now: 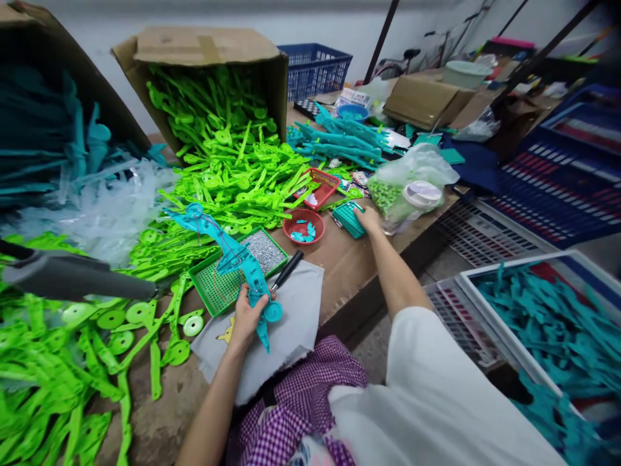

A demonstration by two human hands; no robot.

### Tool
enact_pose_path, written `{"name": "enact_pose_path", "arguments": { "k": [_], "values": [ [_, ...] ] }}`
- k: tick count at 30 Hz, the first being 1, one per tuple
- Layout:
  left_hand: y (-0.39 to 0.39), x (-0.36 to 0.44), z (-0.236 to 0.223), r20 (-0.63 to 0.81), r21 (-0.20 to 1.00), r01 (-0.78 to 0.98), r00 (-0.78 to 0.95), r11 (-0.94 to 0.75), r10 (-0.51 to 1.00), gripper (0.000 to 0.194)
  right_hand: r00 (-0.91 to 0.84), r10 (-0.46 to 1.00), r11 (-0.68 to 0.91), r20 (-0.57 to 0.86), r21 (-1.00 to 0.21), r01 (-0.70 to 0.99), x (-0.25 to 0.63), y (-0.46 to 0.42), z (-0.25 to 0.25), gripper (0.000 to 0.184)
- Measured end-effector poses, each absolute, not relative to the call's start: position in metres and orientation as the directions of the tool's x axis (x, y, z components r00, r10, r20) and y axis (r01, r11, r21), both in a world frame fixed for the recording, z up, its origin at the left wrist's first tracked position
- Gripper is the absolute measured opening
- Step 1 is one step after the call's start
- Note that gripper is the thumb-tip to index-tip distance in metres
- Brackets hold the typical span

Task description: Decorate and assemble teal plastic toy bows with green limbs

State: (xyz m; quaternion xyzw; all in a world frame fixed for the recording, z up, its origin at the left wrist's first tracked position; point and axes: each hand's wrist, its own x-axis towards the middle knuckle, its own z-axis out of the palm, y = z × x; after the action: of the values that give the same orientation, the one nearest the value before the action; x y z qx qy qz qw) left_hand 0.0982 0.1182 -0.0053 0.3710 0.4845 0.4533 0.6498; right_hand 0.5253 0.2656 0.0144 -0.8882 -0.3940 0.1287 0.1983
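Nearest: purple-and-white checked fabric (295, 414) across the lap, white sleeve (436, 401) on the right arm.

Left hand (248, 317) closed around the lower part of a long teal plastic part (233, 259) with a round disc end; part held tilted, upper end up and to the left, lower tip over a grey cloth (295, 317) spread on the brown workbench (349, 265). Black-handled tool (287, 269) lying on the cloth's far edge, just beside the held part.

Green rectangular plastic tray (220, 288) with small silver screws (264, 249) heaped in its far end, directly behind the left hand. Loose bright green plastic parts (58, 362) piled to the left, spilling from a tipped cardboard box (208, 48) farther back.

Right hand (367, 220) stretched forward, resting on a small teal ridged plastic block (350, 220) near the bench edge; fingers curled down on it, grip not clear. Round red plastic bowl (303, 226) holding teal bits just left of the block; red mesh basket (320, 188) behind it. Clear plastic bag (412, 181) just right of the hand.

Right side, off the bench: white crate (466, 275) filled with teal parts. Far back: blue plastic basket (315, 68), heap of teal plastic parts (339, 139).
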Motion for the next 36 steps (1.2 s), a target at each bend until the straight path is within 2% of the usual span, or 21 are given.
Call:
{"name": "enact_pose_path", "arguments": {
  "k": [3,6,11,17,25,33,36],
  "values": [
    [0.116,0.098,-0.007,-0.279,0.926,-0.229,0.116,0.299,0.953,0.062,0.687,0.723,-0.65,-0.07,-0.405,0.643,0.505,0.238,0.001,0.051],
    [0.113,0.098,-0.01,-0.265,0.937,-0.204,0.111,0.283,0.958,0.061,0.654,0.755,-0.62,-0.048,-0.375,0.689,0.492,0.211,-0.004,0.051],
    [0.11,0.097,-0.01,-0.252,0.948,-0.159,0.153,0.275,0.956,0.058,0.445,0.888,-0.382,0.118,-0.351,0.855,0.495,0.209,0.005,0.043],
    [0.111,0.1,-0.008,-0.249,0.95,-0.16,0.133,0.269,0.959,0.059,0.253,0.961,-0.211,0.114,-0.292,0.933,0.502,0.231,0.004,0.032],
    [0.112,0.1,-0.009,-0.258,0.946,-0.171,0.121,0.276,0.958,0.064,0.219,0.971,-0.185,0.094,-0.281,0.942,0.514,0.223,0.006,0.03],
    [0.112,0.1,-0.009,-0.267,0.94,-0.179,0.14,0.289,0.954,0.062,0.232,0.968,-0.197,0.095,-0.281,0.939,0.514,0.218,0.007,0.023],
    [0.112,0.1,-0.008,-0.276,0.938,-0.179,0.135,0.297,0.952,0.062,0.242,0.963,-0.2,0.117,-0.289,0.936,0.515,0.216,0.011,0.026]
  ]
}}
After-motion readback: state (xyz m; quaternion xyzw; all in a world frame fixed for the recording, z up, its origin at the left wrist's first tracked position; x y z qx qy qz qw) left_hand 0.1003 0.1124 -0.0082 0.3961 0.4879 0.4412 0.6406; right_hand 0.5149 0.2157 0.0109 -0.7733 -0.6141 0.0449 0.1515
